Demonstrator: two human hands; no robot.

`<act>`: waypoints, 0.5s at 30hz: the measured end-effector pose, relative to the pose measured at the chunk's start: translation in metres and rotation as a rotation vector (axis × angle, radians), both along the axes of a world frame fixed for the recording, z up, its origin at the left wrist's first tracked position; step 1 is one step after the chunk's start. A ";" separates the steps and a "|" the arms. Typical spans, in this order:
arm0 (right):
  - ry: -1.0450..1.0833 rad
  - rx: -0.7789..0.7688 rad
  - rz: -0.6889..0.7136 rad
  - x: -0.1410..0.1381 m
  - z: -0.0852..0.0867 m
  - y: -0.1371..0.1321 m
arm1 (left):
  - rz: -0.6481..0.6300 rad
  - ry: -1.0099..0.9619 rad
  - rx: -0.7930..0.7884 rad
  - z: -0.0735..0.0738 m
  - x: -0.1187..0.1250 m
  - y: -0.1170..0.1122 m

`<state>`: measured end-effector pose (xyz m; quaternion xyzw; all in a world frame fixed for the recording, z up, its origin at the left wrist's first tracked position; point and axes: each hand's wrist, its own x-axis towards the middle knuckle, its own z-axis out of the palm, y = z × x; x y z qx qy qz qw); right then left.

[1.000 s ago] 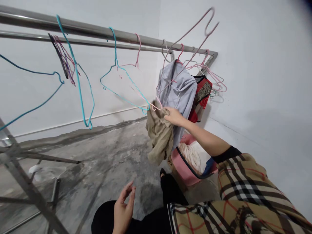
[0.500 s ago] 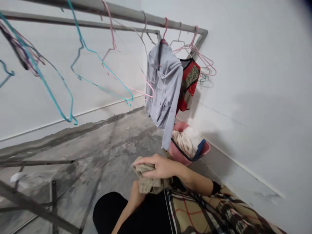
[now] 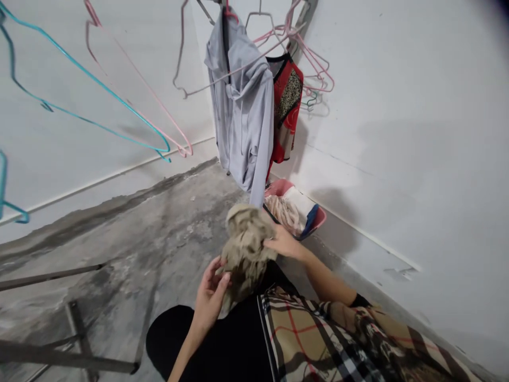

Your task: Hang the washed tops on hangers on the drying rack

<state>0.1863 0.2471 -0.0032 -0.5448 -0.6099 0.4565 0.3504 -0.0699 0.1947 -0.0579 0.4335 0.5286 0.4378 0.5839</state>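
Observation:
A crumpled khaki garment [image 3: 248,239], its exact kind unclear, hangs loosely above my black-clad lap. My right hand [image 3: 284,241] is closed on its right side, the fingertips partly buried in the folds. At the garment's lower left edge is my left hand [image 3: 210,292], thumb and fingers curved and apart, close to or touching the cloth without a visible grip. Just beyond the right hand, a pink basket [image 3: 320,217] on the floor holds cream, white and blue cloth. The light grey hooded jacket [image 3: 242,106] hangs above it.
A red patterned top [image 3: 288,101] hangs behind the jacket, near several pink hangers [image 3: 318,69]. Turquoise hangers [image 3: 91,79] dangle at the upper left. Metal rack legs [image 3: 67,358] stand at the lower left. A white wall [image 3: 417,132] runs along the right.
The khaki garment has gone from a compact folded bundle to a loose, raised heap. My left hand has come out from under it with its fingers apart. The view has tilted down and shifted.

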 end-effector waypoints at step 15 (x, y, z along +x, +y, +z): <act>-0.937 0.148 -0.786 0.170 0.067 0.061 | 0.056 -0.034 -0.131 -0.009 0.009 0.003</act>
